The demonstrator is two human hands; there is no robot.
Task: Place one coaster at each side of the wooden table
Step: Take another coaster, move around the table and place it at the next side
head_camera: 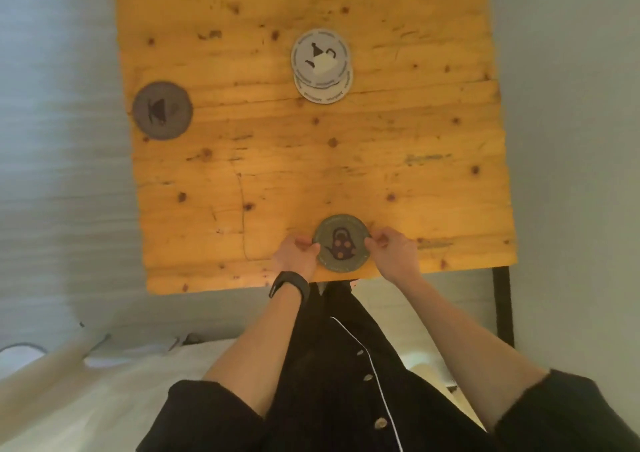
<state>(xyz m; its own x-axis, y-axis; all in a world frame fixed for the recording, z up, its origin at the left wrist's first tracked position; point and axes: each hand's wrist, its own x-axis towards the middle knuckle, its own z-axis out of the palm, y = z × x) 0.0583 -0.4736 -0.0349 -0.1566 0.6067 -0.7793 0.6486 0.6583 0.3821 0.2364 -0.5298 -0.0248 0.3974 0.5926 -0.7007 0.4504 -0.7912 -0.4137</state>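
Note:
A green round coaster [342, 242] with a dark teapot print lies flat on the wooden table [311, 160] close to its near edge. My left hand [297, 255] pinches its left rim and my right hand [393, 250] pinches its right rim. A grey coaster [162, 110] with a dark print rests at the table's left edge. Near the middle, towards the far side, a small stack of white coasters [322, 65] sits with a teacup print on top.
The table's right and far sides show bare wood. A black metal leg [504, 306] drops from the near right corner. Pale floor surrounds the table. A black band wraps my left wrist [290, 287].

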